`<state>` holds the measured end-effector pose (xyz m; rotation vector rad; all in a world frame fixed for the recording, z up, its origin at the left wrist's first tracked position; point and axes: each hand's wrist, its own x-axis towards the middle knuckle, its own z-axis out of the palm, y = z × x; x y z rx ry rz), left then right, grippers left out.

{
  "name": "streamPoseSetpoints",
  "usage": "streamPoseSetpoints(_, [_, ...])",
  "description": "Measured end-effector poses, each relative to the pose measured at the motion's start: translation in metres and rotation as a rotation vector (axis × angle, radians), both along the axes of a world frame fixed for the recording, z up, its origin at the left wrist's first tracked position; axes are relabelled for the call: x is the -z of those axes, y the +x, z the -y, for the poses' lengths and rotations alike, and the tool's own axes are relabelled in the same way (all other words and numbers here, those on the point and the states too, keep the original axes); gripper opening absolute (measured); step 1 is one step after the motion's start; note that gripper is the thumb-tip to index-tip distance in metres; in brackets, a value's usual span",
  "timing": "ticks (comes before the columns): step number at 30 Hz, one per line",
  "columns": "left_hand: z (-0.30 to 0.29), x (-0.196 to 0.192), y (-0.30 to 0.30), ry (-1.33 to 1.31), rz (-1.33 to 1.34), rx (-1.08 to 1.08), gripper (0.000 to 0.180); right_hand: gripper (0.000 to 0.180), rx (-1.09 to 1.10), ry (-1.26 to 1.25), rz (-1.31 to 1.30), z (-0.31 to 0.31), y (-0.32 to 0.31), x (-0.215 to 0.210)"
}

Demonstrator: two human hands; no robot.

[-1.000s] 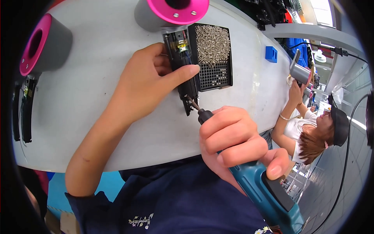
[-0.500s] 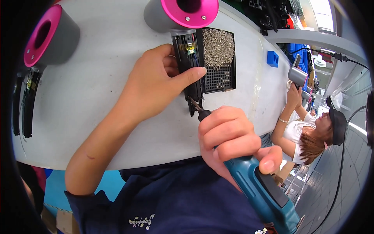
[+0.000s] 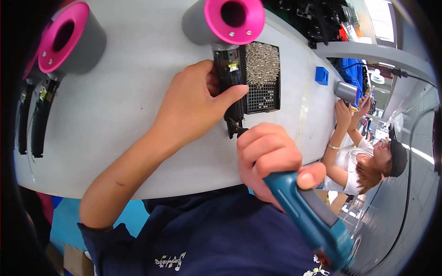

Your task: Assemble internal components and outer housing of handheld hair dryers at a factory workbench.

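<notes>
A hair dryer (image 3: 195,23) with a grey barrel and a pink ring lies on the table. Its black handle (image 3: 235,108) is open, showing a small circuit board inside. My left hand (image 3: 193,103) grips this handle, fingers on its left side and thumb across it. In my right hand (image 3: 271,156) is a teal electric screwdriver (image 3: 301,207), slanting up to the left. Its bit meets the lower end of the handle; the exact contact point is too small to make out.
A black tray (image 3: 263,100) of small silver screws (image 3: 262,62) sits right of the handle. More hair dryers (image 3: 87,41) with open handles lie at the left. A blue block (image 3: 322,76) is farther right, where a co-worker (image 3: 357,165) holds another dryer (image 3: 346,91).
The view has shifted a little, so the table things appear slightly lower and more to the right. The screwdriver bit stays at the handle's lower end. The co-worker's hands have changed position.
</notes>
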<state>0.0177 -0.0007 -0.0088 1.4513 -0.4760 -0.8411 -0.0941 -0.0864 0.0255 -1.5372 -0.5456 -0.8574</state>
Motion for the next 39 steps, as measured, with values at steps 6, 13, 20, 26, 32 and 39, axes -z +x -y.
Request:
streamPoseSetpoints(6, [0.005,-0.011,0.000,-0.138,-0.032,0.023,0.031,0.078,0.068,0.530,0.132,0.034,-0.036,-0.041])
streamPoseSetpoints(13, [0.100,-0.065,-0.071,-0.123,-0.224,0.543,0.033,0.072,0.602,0.441,-0.575,0.114,-0.159,-0.113])
streamPoseSetpoints(20, [0.316,0.046,-0.153,-0.155,-0.161,0.655,0.029,0.068,0.730,0.397,-0.688,0.098,-0.173,-0.116])
streamPoseSetpoints(26, [0.335,0.020,-0.193,-0.011,0.322,0.436,0.046,0.047,0.837,0.256,-0.686,0.137,-0.195,-0.094])
streamPoseSetpoints(32, [0.063,-0.034,-0.100,-0.151,0.761,-0.108,0.027,0.041,0.926,-0.016,-0.987,0.167,-0.121,-0.036])
streamPoseSetpoints(39, [-0.161,-0.068,0.012,1.119,1.340,-0.525,0.068,0.045,1.183,-0.629,-0.972,0.166,-0.085,0.005])
